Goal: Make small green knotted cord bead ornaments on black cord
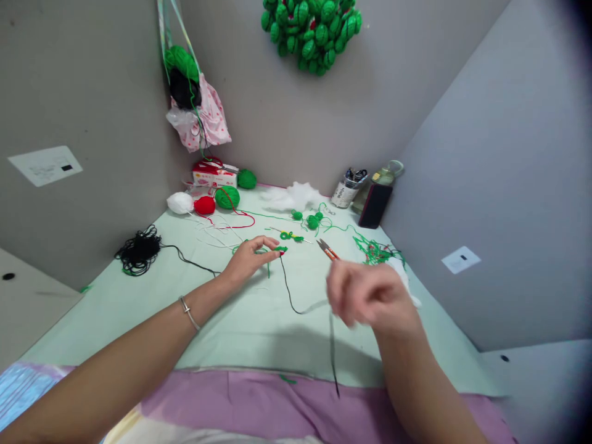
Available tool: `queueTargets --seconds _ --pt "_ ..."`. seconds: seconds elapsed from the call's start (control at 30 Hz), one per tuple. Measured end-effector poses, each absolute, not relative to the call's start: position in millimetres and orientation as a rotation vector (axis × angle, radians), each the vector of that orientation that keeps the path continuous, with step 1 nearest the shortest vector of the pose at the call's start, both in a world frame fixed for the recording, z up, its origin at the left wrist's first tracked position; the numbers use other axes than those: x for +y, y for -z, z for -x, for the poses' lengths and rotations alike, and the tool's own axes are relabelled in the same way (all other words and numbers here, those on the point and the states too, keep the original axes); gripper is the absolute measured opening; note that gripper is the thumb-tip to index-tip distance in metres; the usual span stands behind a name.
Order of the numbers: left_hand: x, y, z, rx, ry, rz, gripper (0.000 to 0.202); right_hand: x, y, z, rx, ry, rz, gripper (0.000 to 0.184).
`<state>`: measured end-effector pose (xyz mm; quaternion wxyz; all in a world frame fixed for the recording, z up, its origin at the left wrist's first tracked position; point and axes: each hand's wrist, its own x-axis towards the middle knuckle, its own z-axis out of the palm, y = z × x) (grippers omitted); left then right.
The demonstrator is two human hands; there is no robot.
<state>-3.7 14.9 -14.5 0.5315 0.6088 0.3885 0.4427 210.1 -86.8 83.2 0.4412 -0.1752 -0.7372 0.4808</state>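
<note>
Pale tabletop (pixel 259 324), green crochet (pixel 283 249) in left grip (pixel 247 260)

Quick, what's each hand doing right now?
Left hand: closed, pinching a small green crochet piece.
Right hand: blurred, apparently closed on black yarn.

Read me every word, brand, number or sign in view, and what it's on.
No text reads clearly.
White-and-red rectangular box: printing too small.
Whitish cylindrical pen cup: dark lettering, blurred.
White rectangular left-wall plate: faint lines, illegible.
White rectangular right-wall plate: faint marks, illegible.
</note>
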Motion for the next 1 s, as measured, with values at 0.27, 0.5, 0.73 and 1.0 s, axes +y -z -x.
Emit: queueTargets --seconds 0.27,0.5,0.73,1.0 --pt "12 10 1 0.796 -1.085 -1.285 0.028 -58 -47 -188 -1.786 -0.680 1.239 0.013" --pt "4 2 0 0.766 -1.081 -1.259 0.027 -52 -36 -182 -1.824 -0.758 1.351 0.014" --pt "3 5 0 0.770 -1.066 -1.344 0.025 -51 -34 -183 -1.821 -0.775 1.384 0.014" --pt "3 4 1 0.818 -1.085 -1.446 0.022 -51 -33 -183 -1.792 -0.822 1.395 0.014"
